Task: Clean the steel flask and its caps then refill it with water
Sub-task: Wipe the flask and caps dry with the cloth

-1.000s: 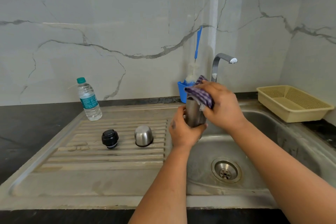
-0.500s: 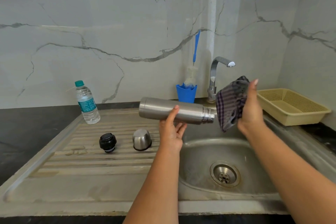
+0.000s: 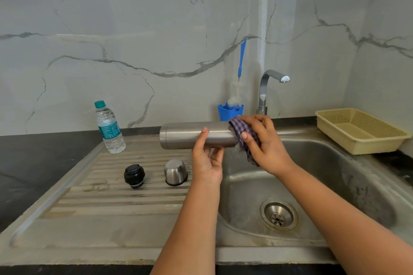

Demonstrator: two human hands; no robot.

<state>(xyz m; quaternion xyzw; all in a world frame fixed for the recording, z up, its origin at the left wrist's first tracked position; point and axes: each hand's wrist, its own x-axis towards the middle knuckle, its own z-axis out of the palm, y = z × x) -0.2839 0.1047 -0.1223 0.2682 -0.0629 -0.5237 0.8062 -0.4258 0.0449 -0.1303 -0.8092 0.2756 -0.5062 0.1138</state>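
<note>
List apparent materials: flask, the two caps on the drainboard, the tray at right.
Flask: brushed steel, going by its dull grey sheen. Domed cap: the same metal look, shinier. Black cap: likely moulded plastic, matte with a ridged top. Tray: beige plastic by its look, with perforated mesh walls.

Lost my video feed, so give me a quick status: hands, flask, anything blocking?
Left hand grips steel flask, held sideways at the sink's left edge. Right hand presses checked cloth around its neck end. Both caps off, on drainboard. Nothing blocking.
</note>
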